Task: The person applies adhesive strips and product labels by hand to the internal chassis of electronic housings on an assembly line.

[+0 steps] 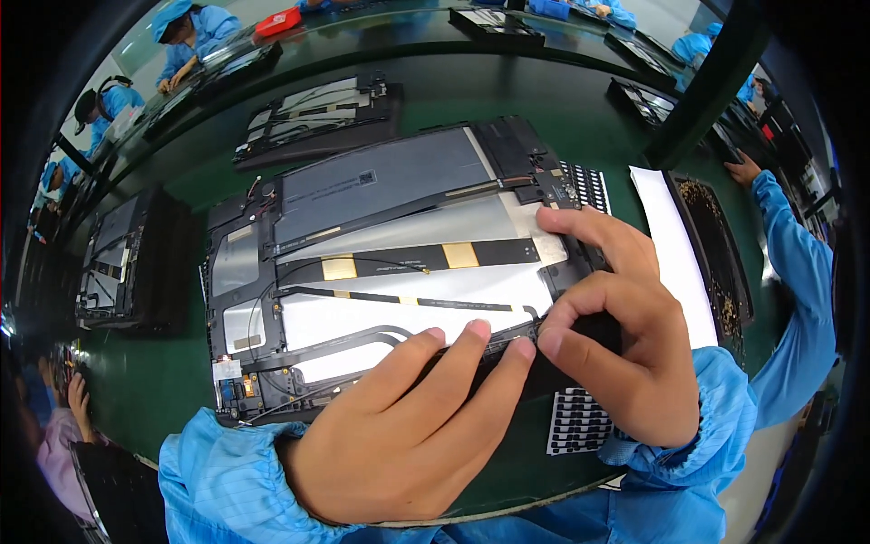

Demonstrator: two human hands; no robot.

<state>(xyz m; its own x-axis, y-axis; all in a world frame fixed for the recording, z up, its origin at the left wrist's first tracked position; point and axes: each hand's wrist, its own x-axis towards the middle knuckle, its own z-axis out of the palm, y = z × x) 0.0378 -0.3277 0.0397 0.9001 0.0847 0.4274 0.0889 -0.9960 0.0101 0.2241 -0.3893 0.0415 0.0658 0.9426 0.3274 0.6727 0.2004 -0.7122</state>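
Observation:
An opened tablet (pixel 399 254) lies across the green table in front of me. It shows a dark grey battery pack (pixel 362 186), silver plates and black ribbon cables (pixel 399 299) with yellow patches. My left hand (pixel 417 417) is open, its long fingers stretched out and their tips resting on the tablet's near edge. At the near right corner, my right hand (pixel 625 335) pinches thumb and forefinger together against that edge. Whatever lies between these fingertips is hidden. Another right finger rests on the silver area farther up the tablet's right side.
A white sheet of black stickers (pixel 580 422) sticks out from under the tablet. To the right are white paper (pixel 675 263) and a black tray (pixel 748 299) of small brass-coloured bits. Other tablets (pixel 313 113) stand behind and in a stack (pixel 122 263) at left. Blue-clad people (pixel 195 41) work around.

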